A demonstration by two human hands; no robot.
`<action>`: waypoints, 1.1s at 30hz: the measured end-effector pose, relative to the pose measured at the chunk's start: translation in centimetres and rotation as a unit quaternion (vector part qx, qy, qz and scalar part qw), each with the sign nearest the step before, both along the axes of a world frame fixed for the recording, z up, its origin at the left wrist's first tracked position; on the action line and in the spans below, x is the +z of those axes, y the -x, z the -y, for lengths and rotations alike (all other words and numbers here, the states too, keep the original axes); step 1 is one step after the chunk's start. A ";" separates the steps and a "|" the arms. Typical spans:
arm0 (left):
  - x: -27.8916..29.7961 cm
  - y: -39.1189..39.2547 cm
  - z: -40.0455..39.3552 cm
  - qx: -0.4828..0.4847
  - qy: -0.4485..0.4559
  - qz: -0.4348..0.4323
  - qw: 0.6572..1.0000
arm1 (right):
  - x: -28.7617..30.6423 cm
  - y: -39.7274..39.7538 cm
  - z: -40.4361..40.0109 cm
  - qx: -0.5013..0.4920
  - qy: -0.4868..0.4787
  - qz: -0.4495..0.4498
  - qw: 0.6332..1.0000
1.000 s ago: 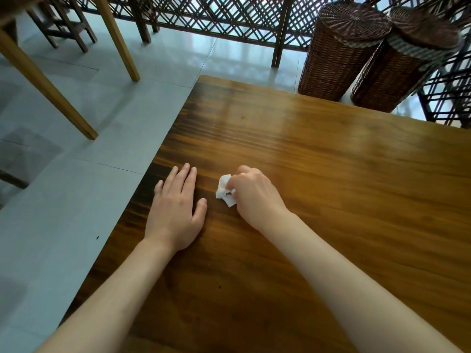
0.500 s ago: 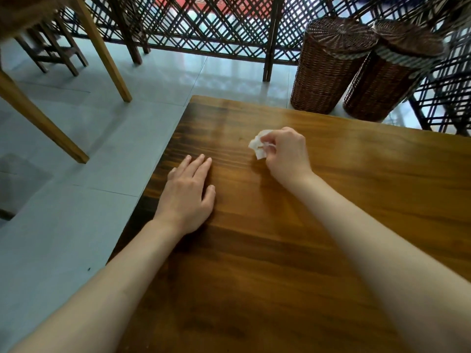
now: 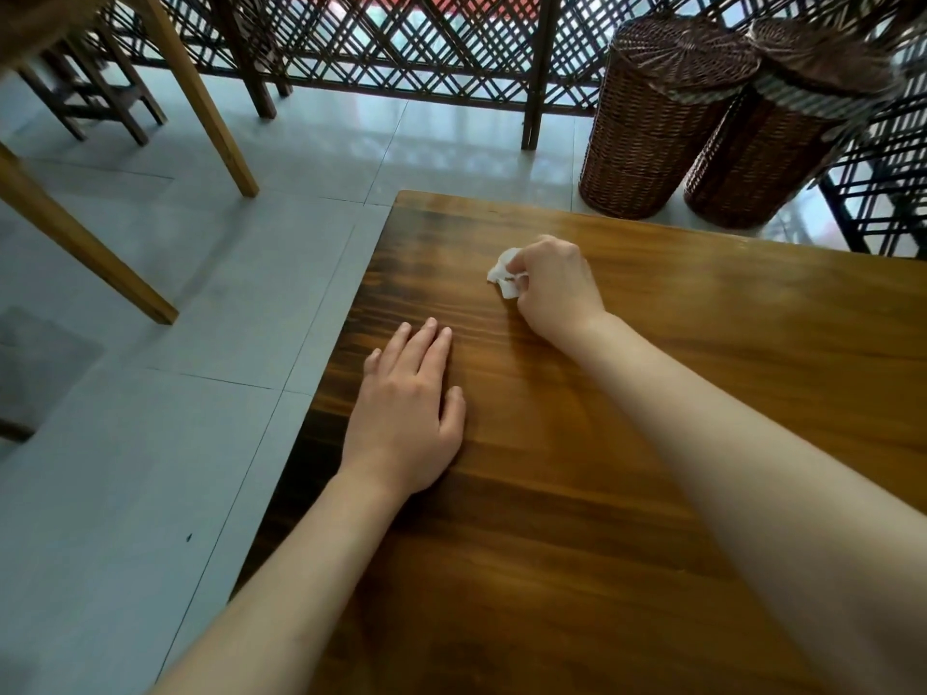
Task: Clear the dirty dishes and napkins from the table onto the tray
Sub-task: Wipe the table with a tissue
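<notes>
A small crumpled white napkin is gripped in the curled fingers of my right hand, low over the far left part of the wooden table. My left hand lies flat on the table near its left edge, fingers straight, holding nothing. No tray and no dishes are in view.
Two lidded wicker baskets stand on the floor beyond the table's far edge. A dark lattice screen runs along the back. Light wooden table legs and a stool stand at the upper left on the grey tiled floor.
My right hand has carried the napkin away from me toward the table's far edge. My left hand has stayed flat on the table.
</notes>
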State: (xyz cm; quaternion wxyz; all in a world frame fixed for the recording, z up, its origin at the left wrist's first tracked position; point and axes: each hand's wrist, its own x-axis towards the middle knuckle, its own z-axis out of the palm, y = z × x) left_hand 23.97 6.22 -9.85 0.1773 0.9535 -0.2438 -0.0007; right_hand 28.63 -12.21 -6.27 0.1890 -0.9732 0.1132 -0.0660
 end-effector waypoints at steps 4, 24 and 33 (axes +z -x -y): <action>0.0 -0.2 0.0 -0.002 0.008 -0.001 1.000 | 0.2 0.8 -0.6 0.017 -0.018 0.003 1.000; 3.0 14.4 -9.3 0.072 0.031 -0.065 0.995 | 0.0 13.0 -6.9 0.039 -0.084 0.007 0.996; 3.1 23.8 -11.3 0.091 -0.015 -0.065 0.994 | -0.1 19.7 -10.9 0.064 -0.059 0.007 0.996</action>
